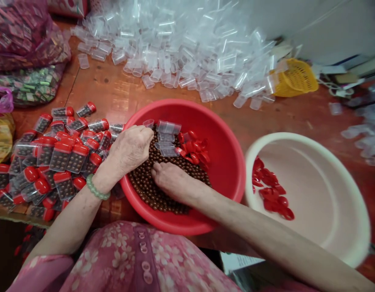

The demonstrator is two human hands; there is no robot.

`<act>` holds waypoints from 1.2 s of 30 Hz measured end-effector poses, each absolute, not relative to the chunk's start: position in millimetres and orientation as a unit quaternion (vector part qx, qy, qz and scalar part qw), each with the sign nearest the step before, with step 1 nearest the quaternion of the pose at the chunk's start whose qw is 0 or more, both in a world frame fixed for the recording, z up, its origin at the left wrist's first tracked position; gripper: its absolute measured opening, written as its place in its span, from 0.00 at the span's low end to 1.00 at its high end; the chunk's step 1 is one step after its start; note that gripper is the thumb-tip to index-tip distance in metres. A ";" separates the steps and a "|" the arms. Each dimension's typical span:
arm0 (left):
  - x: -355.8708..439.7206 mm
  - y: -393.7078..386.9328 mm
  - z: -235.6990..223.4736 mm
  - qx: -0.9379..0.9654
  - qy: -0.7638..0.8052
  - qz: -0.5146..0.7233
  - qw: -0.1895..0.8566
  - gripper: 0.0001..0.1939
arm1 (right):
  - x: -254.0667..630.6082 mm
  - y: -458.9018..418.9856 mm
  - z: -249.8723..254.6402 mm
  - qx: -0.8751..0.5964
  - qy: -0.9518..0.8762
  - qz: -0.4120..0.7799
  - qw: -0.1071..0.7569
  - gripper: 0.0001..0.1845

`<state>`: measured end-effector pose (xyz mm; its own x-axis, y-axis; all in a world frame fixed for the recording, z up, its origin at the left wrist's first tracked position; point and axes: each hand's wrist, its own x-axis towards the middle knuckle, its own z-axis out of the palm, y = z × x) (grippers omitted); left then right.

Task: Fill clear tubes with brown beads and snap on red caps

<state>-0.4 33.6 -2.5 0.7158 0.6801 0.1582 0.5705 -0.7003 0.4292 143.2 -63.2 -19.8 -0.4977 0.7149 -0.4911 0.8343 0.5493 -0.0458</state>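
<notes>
Your left hand (pixel 128 148) sits over the red plastic tub (pixel 227 174), at about 12 o'clock from your right hand (pixel 172 182). Its fingers (pixel 146 134) are curled in, but you can't tell if they grip anything. Your right hand's fingers are bent and dig into the small brown balls (pixel 151 190), and you can't tell if they hold any.

The balls fill the bottom of the tub. A few clear plastic tubes (pixel 167 138) and some red caps (pixel 192 148) lie on them, at 2 o'clock from your hands.

At 9 o'clock on the worktop (pixel 114 93) is a heap of full tubes (pixel 62 158) with red caps on (so many!). A big pile of empty tubes (pixel 175 44) lies at 12 o'clock. A cream tub (pixel 336 194) with more red caps (pixel 271 190) sits at 3 o'clock, and a yellow basket (pixel 297 79) sits at 2 o'clock.
</notes>
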 end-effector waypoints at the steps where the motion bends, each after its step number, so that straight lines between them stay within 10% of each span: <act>1: -0.7 33.4 -2.0 0.908 0.346 0.154 0.178 0.14 | 140.5 -62.4 -21.2 0.440 0.862 -0.157 0.197 0.14; 10: -3.4 35.7 -0.7 0.864 0.344 0.255 0.266 0.12 | 150.9 -55.9 -23.4 0.435 0.788 -0.431 -0.059 0.18; 18: -20.7 13.3 15.8 0.729 0.274 0.161 0.606 0.26 | 173.1 -59.3 3.5 0.450 0.727 -0.467 -0.227 0.21; 36: -8.9 -10.1 11.6 0.623 0.286 0.189 0.703 0.13 | 205.5 -74.0 24.9 0.573 0.701 -0.337 -0.256 0.12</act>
<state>-8.9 -10.1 11.6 0.7647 0.6226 -0.1663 0.0906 0.1516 0.9843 205.5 -74.0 24.9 -0.2109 0.9771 -0.0273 0.6312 0.1149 -0.7670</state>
